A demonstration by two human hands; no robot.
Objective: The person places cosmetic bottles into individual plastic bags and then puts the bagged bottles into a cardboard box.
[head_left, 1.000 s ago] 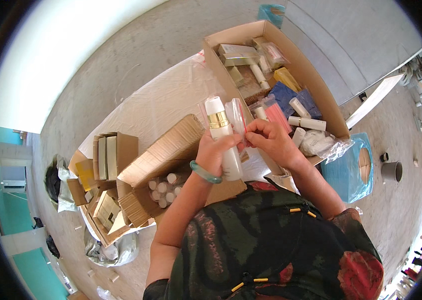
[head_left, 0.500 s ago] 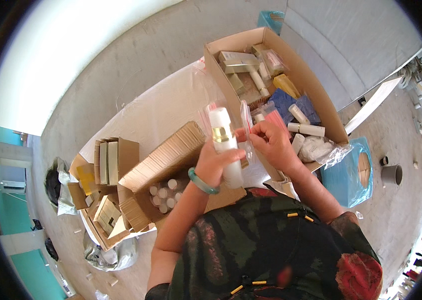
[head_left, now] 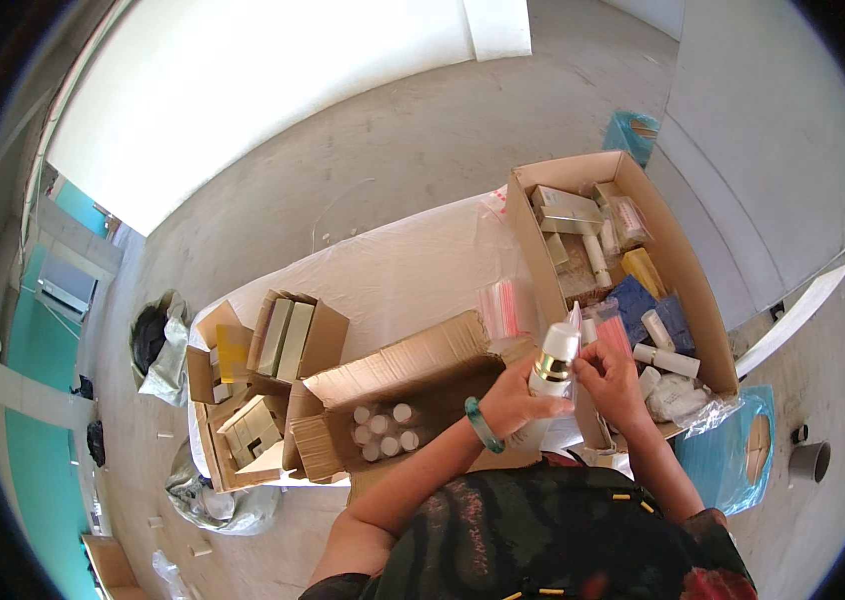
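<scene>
We are holding a white bottle (head_left: 549, 372) with a gold collar upright over the near edge of the table (head_left: 393, 275), between the open carton of white-capped bottles (head_left: 383, 425) and the long cardboard box (head_left: 688, 300) of mixed packages. Our left hand (head_left: 515, 398) is closing around the lower body of the bottle, fingers wrapped firmly, a green bangle (head_left: 483, 425) sitting at the wrist. Our right hand (head_left: 611, 380) is pinching a thin clear sleeve (head_left: 598, 325) just beside the bottle's cap; whether the plastic is already over the top or merely touching it, we cannot tell. To do this step well, we are judging that the left hand should be keeping the bottle steady and vertical while the right is working the film with its fingertips, pulling evenly so it does not snag on the collar. More clear pouches with red strips (head_left: 503, 308) are lying on the white cover nearby, within easy reach. Small open boxes (head_left: 288, 340) are standing at the table's left end.
</scene>
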